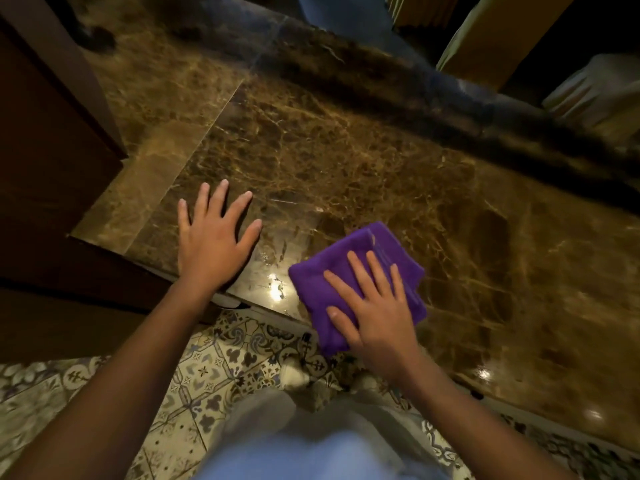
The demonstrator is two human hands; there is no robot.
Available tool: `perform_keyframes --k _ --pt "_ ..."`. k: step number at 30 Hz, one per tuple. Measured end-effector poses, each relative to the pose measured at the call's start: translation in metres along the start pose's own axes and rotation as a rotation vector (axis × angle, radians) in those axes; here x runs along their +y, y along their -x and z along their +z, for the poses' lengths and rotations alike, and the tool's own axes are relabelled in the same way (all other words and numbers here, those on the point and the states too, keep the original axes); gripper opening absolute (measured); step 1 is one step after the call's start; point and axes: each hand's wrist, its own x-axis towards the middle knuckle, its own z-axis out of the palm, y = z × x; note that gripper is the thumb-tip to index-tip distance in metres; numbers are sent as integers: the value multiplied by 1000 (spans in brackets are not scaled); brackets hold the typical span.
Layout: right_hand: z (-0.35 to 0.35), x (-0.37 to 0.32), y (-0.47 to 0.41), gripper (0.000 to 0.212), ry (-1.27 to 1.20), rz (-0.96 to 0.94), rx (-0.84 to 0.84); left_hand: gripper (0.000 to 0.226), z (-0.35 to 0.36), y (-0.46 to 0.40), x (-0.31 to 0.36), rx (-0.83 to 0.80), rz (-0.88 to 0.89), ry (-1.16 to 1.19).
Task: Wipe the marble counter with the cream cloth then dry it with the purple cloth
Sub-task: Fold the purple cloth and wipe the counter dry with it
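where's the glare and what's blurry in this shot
Head view: dim, warm light; bright glare spots on the counter near its front edge, beside the purple cloth; trousers at the bottom and far edge are blurred; wide-angle lens bends the counter edges.

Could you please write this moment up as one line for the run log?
stage: drying | right hand: flat on purple cloth, near marble counter's front edge | left hand: open, flat on counter | cream cloth: not in view
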Motion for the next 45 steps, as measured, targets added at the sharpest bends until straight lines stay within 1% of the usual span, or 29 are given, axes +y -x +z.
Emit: perform_keyframes --k 3,5,6,8,9,11,13,16,18,20,23,27,30,32,34,36,39,41,42,45 --pt "-18 35 -41 60 19 163 21 64 -4 -2 -5 -81 35 6" --pt "-29 49 -83 61 0 292 25 70 -10 -4 -15 -145 96 6" --pt "-32 49 -103 62 -17 338 12 72 -14 -4 -20 -149 124 10" --pt "-33 36 -130 63 -42 373 -12 70 -18 -3 -27 -75 135 29" --pt "-31 24 -135 63 -45 355 -12 66 -18 -3 -29 -20 106 33" --pt "-24 -6 -124 62 -27 249 5 63 -14 -3 -28 41 10 12" --pt "-13 -38 -94 61 -34 91 13 66 -10 -5 -26 24 -34 -7" --pt "3 -67 -45 57 -89 -102 12 69 -9 -7 -29 -15 -36 4" --pt "6 -64 -19 55 -136 -124 9 70 -8 -7 -29 -21 -37 5" --pt "2 -45 3 54 -138 -109 -6 70 -8 -7 -28 -23 -40 6" --pt "-11 7 18 55 -106 3 15 70 -8 -7 -29 -22 -37 4" --pt "-29 84 -5 63 -6 327 92 68 -6 -6 -29 5 -28 5" --pt "-31 107 -43 67 5 523 127 68 -7 -6 -30 21 -22 9" --pt "-29 102 -69 68 -18 583 119 67 -8 -6 -29 18 -22 7" --pt "-27 83 -83 67 -28 557 104 64 -9 -5 -28 7 -24 7" --pt "-24 60 -77 65 -22 441 94 61 -11 -4 -25 -13 -40 3" --pt "-18 33 -33 64 -42 231 68 56 -17 -3 -13 -81 -141 43" --pt "-15 31 14 61 -58 162 72 53 -20 2 9 -125 -170 74" --pt "-15 36 39 60 -63 160 75 52 -21 5 24 -141 -124 91" --pt "-19 71 107 60 -69 261 77 51 -14 18 79 -111 144 92"
